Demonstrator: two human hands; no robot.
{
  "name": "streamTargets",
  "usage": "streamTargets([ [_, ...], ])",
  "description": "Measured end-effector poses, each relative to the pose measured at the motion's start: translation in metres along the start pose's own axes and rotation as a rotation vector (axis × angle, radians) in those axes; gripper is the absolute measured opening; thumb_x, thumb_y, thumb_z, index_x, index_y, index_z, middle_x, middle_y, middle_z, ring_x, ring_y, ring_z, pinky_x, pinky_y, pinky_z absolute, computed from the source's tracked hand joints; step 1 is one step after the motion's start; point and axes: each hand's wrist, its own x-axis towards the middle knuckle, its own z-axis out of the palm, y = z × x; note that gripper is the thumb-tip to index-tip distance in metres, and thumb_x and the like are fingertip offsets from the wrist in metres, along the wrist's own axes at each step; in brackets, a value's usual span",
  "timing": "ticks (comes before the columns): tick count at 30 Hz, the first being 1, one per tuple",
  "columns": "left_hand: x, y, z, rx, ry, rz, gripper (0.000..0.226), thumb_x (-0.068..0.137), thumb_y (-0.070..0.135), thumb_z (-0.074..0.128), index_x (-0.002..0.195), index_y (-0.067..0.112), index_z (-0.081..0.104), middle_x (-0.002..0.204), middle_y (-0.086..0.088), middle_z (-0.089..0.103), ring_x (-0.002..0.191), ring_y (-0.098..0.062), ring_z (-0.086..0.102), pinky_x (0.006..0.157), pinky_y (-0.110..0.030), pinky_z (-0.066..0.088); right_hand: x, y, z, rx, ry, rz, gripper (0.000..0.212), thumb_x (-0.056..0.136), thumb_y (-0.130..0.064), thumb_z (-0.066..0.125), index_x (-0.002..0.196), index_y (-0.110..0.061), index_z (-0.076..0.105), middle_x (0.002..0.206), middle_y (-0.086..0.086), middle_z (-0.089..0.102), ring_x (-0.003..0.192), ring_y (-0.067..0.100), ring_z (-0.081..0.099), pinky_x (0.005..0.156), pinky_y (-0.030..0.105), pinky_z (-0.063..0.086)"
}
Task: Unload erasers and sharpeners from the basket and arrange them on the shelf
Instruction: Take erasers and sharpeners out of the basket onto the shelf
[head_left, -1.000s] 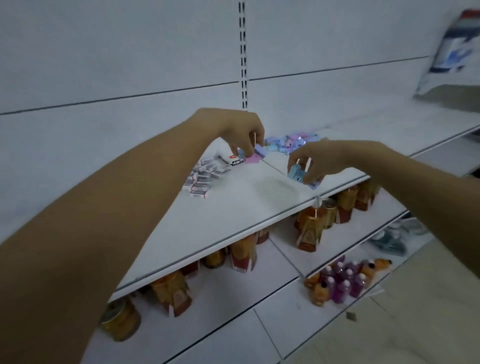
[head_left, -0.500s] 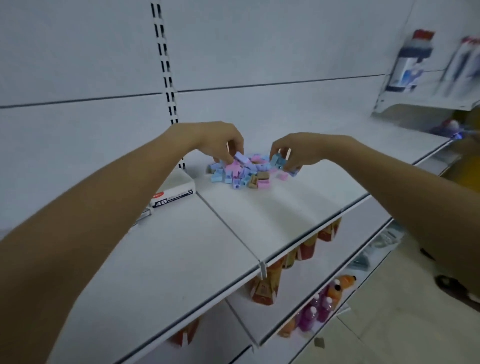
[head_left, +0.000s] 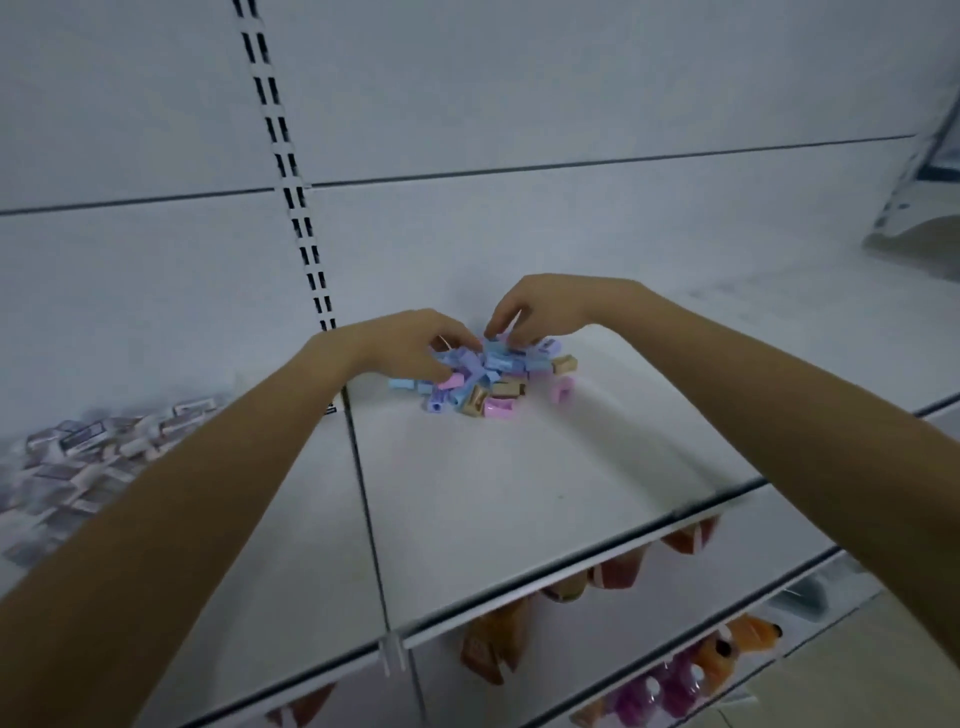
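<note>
A heap of small sharpeners (head_left: 491, 382) in blue, pink, purple and tan lies at the back of the white shelf (head_left: 493, 499). My left hand (head_left: 410, 345) is at the heap's left side, fingers curled round a few blue sharpeners. From above and behind, my right hand (head_left: 537, 306) reaches down, its fingertips pinching a sharpener at the top of the heap. One pink sharpener (head_left: 563, 388) sits slightly apart on the right. Blurred white erasers (head_left: 83, 457) lie scattered on the shelf panel to the left. The basket is out of view.
A slotted upright (head_left: 291, 187) runs up the white back wall. Lower shelves hold brown pouches (head_left: 483, 649), purple bottles (head_left: 670, 686) and an orange item (head_left: 748, 639). A seam (head_left: 363, 499) splits the shelf panels. Bare shelf surface lies in front of the heap.
The view swung right from the erasers toward the sharpener heap. Both hands, carrying sharpeners, moved to the heap and now sit close together on it.
</note>
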Motion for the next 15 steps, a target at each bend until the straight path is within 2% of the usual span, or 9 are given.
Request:
streamTargets([
  [2,0.001,0.005,0.006,-0.041,0.010,-0.036,0.041,0.089,0.013,0.053,0.129,0.020,0.051,0.126,0.002,0.050,0.108,-0.009,0.046,0.096,-0.024,0.036,0.000,0.010,0.006,-0.042,0.030,-0.058,0.031,0.093,-0.017,0.050,0.123,-0.015,0.058,0.127,0.002,0.057,0.109,0.015,0.054,0.087,0.020,0.037],
  [4,0.003,0.012,0.014,-0.099,0.033,-0.040,0.032,0.094,0.025,0.046,0.125,0.018,0.055,0.122,0.004,0.052,0.111,-0.013,0.050,0.101,-0.031,0.038,-0.001,0.020,0.019,-0.061,0.042,-0.095,0.037,0.098,-0.027,0.039,0.133,-0.016,0.047,0.138,0.002,0.047,0.124,0.017,0.043,0.098,0.022,0.029],
  [6,0.008,0.016,0.027,-0.059,0.041,-0.104,0.046,0.096,0.040,0.033,0.123,0.010,0.054,0.125,-0.007,0.055,0.115,-0.022,0.051,0.103,-0.039,0.037,-0.002,0.024,0.036,-0.024,0.034,-0.168,0.040,0.100,-0.029,0.031,0.135,-0.012,0.042,0.138,0.005,0.044,0.127,0.022,0.038,0.105,0.028,0.025],
  [8,0.011,0.016,0.047,0.099,0.035,-0.229,0.063,0.095,0.050,0.019,0.139,0.008,0.037,0.145,-0.013,0.036,0.134,-0.024,0.031,0.112,-0.035,0.020,0.001,0.029,0.053,-0.030,0.049,-0.246,0.036,0.101,-0.022,0.029,0.129,-0.004,0.043,0.131,0.010,0.046,0.120,0.027,0.040,0.103,0.032,0.025],
  [10,0.012,0.019,0.064,0.140,0.109,-0.329,0.063,0.097,0.050,0.022,0.148,0.015,0.014,0.156,-0.006,0.009,0.144,-0.021,0.006,0.118,-0.035,0.005,0.002,0.035,0.063,-0.068,0.091,-0.241,0.042,0.102,-0.022,0.025,0.135,0.001,0.036,0.142,0.014,0.038,0.128,0.029,0.035,0.106,0.030,0.019],
  [13,0.010,0.030,0.075,0.100,0.198,-0.359,0.062,0.097,0.047,0.027,0.148,0.020,0.005,0.157,0.000,-0.002,0.145,-0.019,-0.005,0.118,-0.041,0.003,-0.001,0.045,0.068,-0.099,0.118,-0.272,0.050,0.100,-0.032,0.018,0.141,-0.005,0.030,0.149,0.013,0.028,0.136,0.029,0.025,0.113,0.034,0.014],
  [15,0.007,0.037,0.075,0.091,0.189,-0.395,0.061,0.096,0.049,0.026,0.148,0.026,0.003,0.157,0.004,-0.006,0.144,-0.017,-0.008,0.117,-0.045,0.004,-0.001,0.051,0.070,-0.045,0.135,-0.199,0.050,0.100,-0.035,0.022,0.145,-0.012,0.024,0.154,0.007,0.019,0.142,0.021,0.014,0.116,0.032,0.005],
])
